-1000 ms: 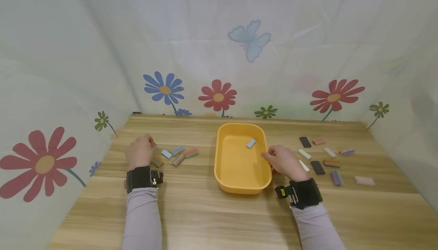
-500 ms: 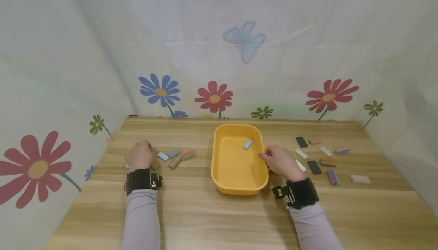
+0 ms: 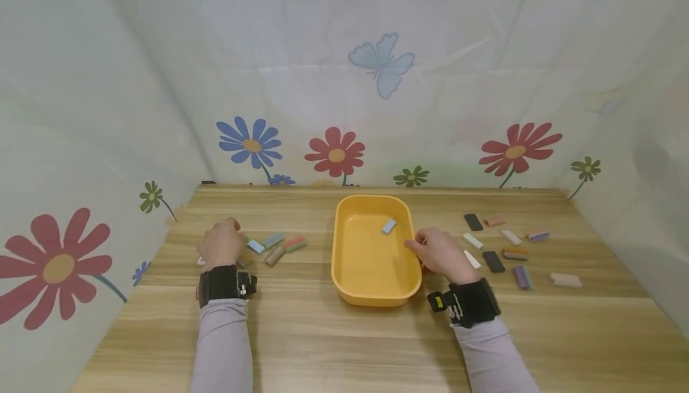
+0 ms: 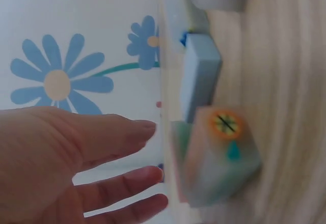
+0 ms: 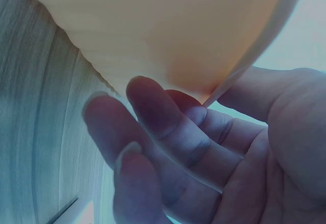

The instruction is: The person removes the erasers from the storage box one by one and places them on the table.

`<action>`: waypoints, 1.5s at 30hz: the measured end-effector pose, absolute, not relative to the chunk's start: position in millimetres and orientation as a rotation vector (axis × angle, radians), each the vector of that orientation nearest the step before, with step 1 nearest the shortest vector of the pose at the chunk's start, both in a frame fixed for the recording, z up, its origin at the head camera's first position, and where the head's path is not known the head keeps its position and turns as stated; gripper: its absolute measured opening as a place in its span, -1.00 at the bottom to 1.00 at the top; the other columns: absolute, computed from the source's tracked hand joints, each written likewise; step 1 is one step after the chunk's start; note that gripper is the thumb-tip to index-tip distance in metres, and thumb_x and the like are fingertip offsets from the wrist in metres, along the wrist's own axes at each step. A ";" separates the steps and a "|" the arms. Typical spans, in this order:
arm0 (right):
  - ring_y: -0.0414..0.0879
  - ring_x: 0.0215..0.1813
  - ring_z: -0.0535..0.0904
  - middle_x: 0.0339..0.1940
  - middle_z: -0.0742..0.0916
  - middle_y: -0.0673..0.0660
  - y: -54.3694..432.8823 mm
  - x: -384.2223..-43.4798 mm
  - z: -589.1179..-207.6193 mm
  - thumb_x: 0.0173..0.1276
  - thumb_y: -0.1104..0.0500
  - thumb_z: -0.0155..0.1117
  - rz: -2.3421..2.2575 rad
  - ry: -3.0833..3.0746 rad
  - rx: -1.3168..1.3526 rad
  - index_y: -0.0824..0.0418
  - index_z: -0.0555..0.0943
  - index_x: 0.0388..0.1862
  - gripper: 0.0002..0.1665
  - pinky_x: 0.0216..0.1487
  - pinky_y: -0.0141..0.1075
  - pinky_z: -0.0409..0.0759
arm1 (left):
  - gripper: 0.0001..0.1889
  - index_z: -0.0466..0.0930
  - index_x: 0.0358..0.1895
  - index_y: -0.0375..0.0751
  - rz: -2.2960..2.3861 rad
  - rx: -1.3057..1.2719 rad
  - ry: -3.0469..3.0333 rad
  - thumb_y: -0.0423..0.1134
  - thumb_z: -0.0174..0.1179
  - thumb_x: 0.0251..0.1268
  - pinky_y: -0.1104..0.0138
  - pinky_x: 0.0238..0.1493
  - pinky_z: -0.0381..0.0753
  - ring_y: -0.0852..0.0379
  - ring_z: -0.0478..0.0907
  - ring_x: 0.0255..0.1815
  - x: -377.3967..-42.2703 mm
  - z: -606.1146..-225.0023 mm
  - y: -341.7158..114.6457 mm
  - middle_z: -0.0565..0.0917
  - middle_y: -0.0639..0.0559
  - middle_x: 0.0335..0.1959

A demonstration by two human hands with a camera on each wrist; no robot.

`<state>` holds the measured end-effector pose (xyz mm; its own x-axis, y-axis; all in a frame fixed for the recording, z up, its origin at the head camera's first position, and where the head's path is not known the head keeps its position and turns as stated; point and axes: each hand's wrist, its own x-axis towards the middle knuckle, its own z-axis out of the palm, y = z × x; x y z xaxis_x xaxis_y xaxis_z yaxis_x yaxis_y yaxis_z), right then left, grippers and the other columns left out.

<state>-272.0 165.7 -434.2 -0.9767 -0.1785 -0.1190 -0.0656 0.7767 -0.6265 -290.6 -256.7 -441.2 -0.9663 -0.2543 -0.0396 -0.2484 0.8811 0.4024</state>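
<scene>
My left hand [image 3: 220,243] is low over the table's left side, beside a group of small eraser-like blocks. In the left wrist view its thumb and fingers [image 4: 125,186] are apart with nothing between them. Just beyond the fingertips is an orange-and-green block [image 4: 219,163] printed with a flower, then a pale blue block [image 4: 201,76]. My right hand [image 3: 438,252] pinches the right rim of a yellow plastic basin [image 3: 375,301], thumb on one side of the wall and fingers on the other. One light blue block [image 3: 389,226] lies inside the basin.
Right of the basin several blocks are scattered, among them a black block [image 3: 493,261], a white block [image 3: 472,240], a purple block [image 3: 521,276] and a beige block [image 3: 566,280]. A brown block [image 3: 275,255] and a red-green block [image 3: 296,244] lie left of the basin. A flower-printed curtain [image 3: 301,82] encloses the table.
The head view has shifted slightly. My left hand has edged right and nearer over the left blocks, and the red piece by its fingertips shows less. My right hand stays on the basin's rim.
</scene>
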 end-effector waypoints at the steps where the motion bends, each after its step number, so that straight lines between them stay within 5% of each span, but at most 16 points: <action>1: -0.02 -0.60 0.55 -0.61 0.58 0.09 166.0 -271.7 -434.5 0.48 0.09 0.12 -0.977 2.797 -0.197 0.30 0.55 -0.35 -0.70 -0.59 -0.30 0.42 | -0.68 0.46 0.12 -0.34 -0.640 0.386 -3.006 -0.27 0.05 0.38 -0.27 0.00 0.33 -0.39 0.46 0.04 -290.8 -439.5 -253.9 0.54 -0.39 0.07; 9: -0.01 -0.60 0.56 -0.61 0.58 0.09 168.2 -269.6 -435.1 0.48 0.10 0.13 -0.975 2.794 -0.210 0.31 0.55 -0.36 -0.70 -0.59 -0.29 0.43 | -0.72 0.60 0.03 -0.27 -0.500 0.132 -2.837 -0.23 0.08 0.36 -0.14 -0.18 0.48 -0.29 0.56 -0.11 -288.0 -420.2 -205.5 0.65 -0.28 -0.11; 15: 0.03 -0.58 0.58 -0.59 0.59 0.13 168.5 -270.1 -435.1 0.48 0.10 0.14 -0.981 2.790 -0.212 0.30 0.54 -0.36 -0.71 -0.58 -0.29 0.43 | -0.77 0.65 -0.02 -0.20 -0.405 -0.093 -2.791 -0.21 0.18 0.35 -0.09 -0.14 0.48 -0.22 0.55 -0.06 -282.2 -412.8 -147.9 0.67 -0.18 -0.12; 25: 0.06 -0.57 0.60 -0.60 0.61 0.17 170.4 -271.5 -433.7 0.47 0.09 0.13 -1.005 2.786 -0.224 0.28 0.54 -0.41 -0.69 -0.59 -0.29 0.44 | -0.82 0.62 -0.04 -0.12 -0.326 -0.866 -2.754 -0.21 0.25 0.34 0.09 0.01 0.45 0.02 0.53 -0.09 -277.5 -423.0 -80.7 0.60 0.02 -0.16; 38: 0.13 -0.54 0.62 -0.56 0.64 0.20 171.0 -278.7 -428.2 0.49 0.07 0.11 -0.998 2.795 -0.208 0.32 0.52 -0.40 -0.64 -0.59 -0.29 0.45 | -0.72 0.58 0.10 -0.04 -0.168 -1.069 -2.863 -0.10 0.20 0.40 0.23 -0.09 0.50 0.08 0.52 -0.14 -264.3 -384.0 -47.7 0.63 0.06 -0.11; 45: -0.04 -0.63 0.54 -0.64 0.58 0.09 169.0 -274.9 -434.3 0.47 0.09 0.14 -0.987 2.802 -0.227 0.28 0.54 -0.43 -0.68 -0.60 -0.31 0.43 | -0.73 0.59 0.09 -0.10 -0.034 -1.070 -3.127 -0.17 0.18 0.40 0.27 -0.04 0.52 0.11 0.56 -0.11 -288.6 -376.9 -26.6 0.65 0.04 -0.06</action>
